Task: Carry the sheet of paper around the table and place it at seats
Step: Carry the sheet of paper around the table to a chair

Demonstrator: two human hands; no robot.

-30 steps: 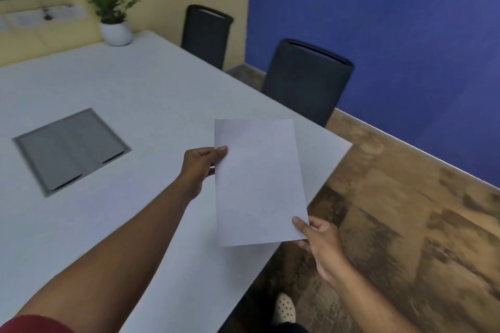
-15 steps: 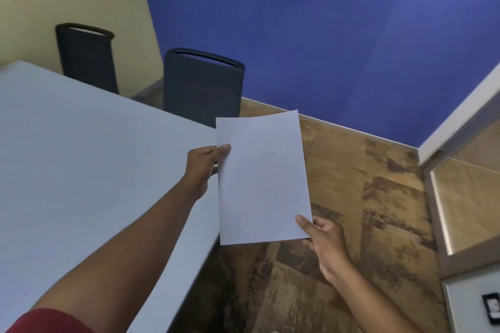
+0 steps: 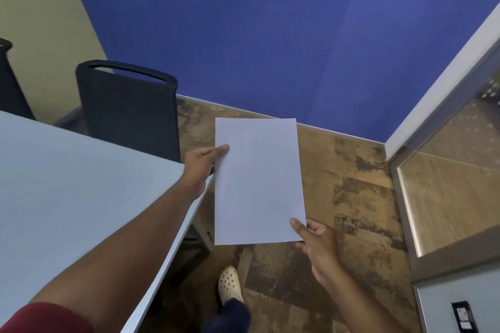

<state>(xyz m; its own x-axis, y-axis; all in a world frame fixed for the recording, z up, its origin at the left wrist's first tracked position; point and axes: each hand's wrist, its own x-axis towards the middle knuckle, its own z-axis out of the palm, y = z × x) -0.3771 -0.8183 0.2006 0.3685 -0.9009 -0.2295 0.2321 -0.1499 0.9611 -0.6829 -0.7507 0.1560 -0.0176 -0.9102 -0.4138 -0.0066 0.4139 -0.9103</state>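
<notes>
Head view
Hidden or cut off: second chair at the far left is cropped by the frame edge; the fingers under the sheet cannot be seen.
Sheet of paper: held in the air over the floor, just right of the tabletop corner.
Left hand: pinched on the sheet's left edge, thumb on top.
Right hand: clamped on the near right corner, thumb on top.
Around: dark chair at the tabletop's far side, blue wall beyond, glass door at right, cream shoe below.
</notes>
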